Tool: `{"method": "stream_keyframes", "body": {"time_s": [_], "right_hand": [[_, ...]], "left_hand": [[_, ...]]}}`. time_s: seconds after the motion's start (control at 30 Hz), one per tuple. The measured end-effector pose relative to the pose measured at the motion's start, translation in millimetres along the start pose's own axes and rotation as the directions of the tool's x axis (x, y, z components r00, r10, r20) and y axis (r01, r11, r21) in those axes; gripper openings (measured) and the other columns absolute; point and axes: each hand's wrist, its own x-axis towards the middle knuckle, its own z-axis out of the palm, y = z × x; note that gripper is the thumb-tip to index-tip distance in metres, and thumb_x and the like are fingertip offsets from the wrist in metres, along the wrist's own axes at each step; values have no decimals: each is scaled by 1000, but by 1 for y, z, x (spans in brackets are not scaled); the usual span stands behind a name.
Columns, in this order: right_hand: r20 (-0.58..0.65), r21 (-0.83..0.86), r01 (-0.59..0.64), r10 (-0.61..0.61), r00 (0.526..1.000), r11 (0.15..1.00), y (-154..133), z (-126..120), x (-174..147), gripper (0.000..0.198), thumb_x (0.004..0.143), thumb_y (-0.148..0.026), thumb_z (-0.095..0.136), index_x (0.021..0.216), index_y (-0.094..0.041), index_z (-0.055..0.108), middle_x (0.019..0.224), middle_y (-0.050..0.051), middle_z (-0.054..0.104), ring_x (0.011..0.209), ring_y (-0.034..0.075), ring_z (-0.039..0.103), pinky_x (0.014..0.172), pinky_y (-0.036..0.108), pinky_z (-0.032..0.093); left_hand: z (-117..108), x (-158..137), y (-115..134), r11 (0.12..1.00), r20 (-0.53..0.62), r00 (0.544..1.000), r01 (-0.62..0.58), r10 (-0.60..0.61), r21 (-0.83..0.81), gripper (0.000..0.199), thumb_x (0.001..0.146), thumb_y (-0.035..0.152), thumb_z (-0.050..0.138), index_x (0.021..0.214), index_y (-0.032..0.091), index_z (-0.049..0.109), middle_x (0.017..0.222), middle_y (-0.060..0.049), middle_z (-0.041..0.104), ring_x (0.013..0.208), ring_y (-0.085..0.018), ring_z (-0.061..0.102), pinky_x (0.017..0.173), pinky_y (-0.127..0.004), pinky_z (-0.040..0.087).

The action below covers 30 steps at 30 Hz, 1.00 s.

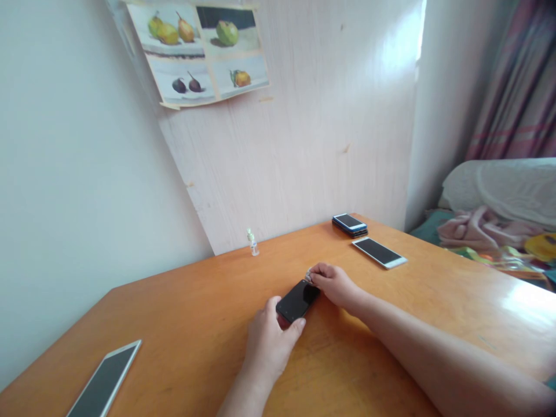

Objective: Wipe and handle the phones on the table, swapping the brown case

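A black smartphone [297, 300] is in front of me over the wooden table, its dark screen facing up. My left hand [270, 333] grips its near end, thumb on one side and fingers on the other. At the far end, my right hand [332, 282] pinches a small whitish wad [308, 275], which looks like a cloth or tissue, against the phone's top edge. Most of that wad is hidden by the fingers. Whether the phone rests on the tabletop or is raised slightly, I cannot tell.
A small clear spray bottle [252, 243] stands near the table's back edge. At the back right are a stack of phones [350, 225] and a white phone [379, 252]. A white tablet-like device [105, 379] lies front left on the wooden table [182, 313]. Fruit pictures [200, 52] hang behind.
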Motion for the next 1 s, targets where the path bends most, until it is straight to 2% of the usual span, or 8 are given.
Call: {"method": "stream_keyframes", "body": {"time_s": [0.17, 0.3, 0.43, 0.53, 0.63, 0.77, 0.9, 1.0], "right_hand": [[60, 278, -154, 143, 988, 948, -20, -1, -7, 16, 73, -26, 48, 80, -17, 60, 74, 4, 68, 65, 13, 58, 54, 23, 37], [129, 323, -170, 135, 982, 931, -25, -2, -11, 14, 74, -28, 48, 73, -18, 58, 70, 3, 65, 61, 12, 54, 47, 22, 30], [132, 332, -150, 112, 985, 931, -21, -3, -10, 16, 76, -30, 49, 65, -19, 52, 58, -2, 53, 53, 10, 43, 46, 23, 30], [75, 201, -113, 99, 992, 973, -17, -2, -8, 13, 76, -28, 49, 67, -19, 53, 57, -3, 51, 53, 10, 43, 50, 23, 32], [23, -97, -19, 22, 999, 995, -12, -1, -7, 11, 76, -26, 51, 71, -19, 58, 60, -2, 57, 58, 13, 49, 55, 24, 34], [57, -427, 122, -108, 993, 896, -4, 1, -8, 8, 79, -25, 53, 77, -21, 60, 68, 0, 63, 65, 14, 54, 60, 25, 35], [47, -528, 173, -175, 983, 831, 3, 1, -6, 8, 80, -21, 55, 88, -21, 57, 81, 2, 63, 74, 15, 56, 66, 24, 36], [98, -542, 232, -214, 972, 808, 3, 0, -6, 6, 81, -17, 54, 83, -20, 58, 87, 3, 61, 77, 14, 56, 68, 23, 38]], "left_hand": [[-3, -4, 5, 985, -6, 999, -35, 36, 171, 50, 76, 49, 66, 117, 23, 55, 100, -6, 70, 89, -22, 64, 72, -28, 42], [-6, -8, 10, 962, -11, 999, -36, 41, 272, 42, 74, 50, 68, 104, 23, 59, 94, -6, 70, 85, -22, 65, 68, -27, 39], [-9, -10, 16, 946, 5, 999, -37, 38, 322, 42, 73, 51, 68, 102, 23, 61, 94, -6, 71, 86, -23, 65, 68, -28, 38], [-10, -11, 19, 937, 21, 999, -35, 29, 348, 44, 72, 54, 69, 102, 23, 61, 94, -6, 70, 87, -24, 64, 69, -28, 38], [-10, -12, 20, 923, 36, 999, -37, 25, 383, 44, 71, 57, 69, 98, 23, 61, 91, -5, 70, 86, -24, 64, 68, -28, 37], [-10, -13, 20, 913, 33, 999, -48, 37, 406, 46, 69, 61, 68, 94, 23, 61, 90, -5, 69, 86, -25, 62, 67, -29, 36], [-10, -13, 19, 917, 32, 998, -69, 62, 394, 47, 68, 63, 68, 91, 23, 62, 91, -5, 68, 90, -26, 60, 70, -30, 37], [-10, -13, 18, 923, 17, 998, -69, 67, 379, 49, 66, 64, 69, 93, 23, 63, 96, -6, 66, 94, -26, 58, 74, -31, 38]]}}
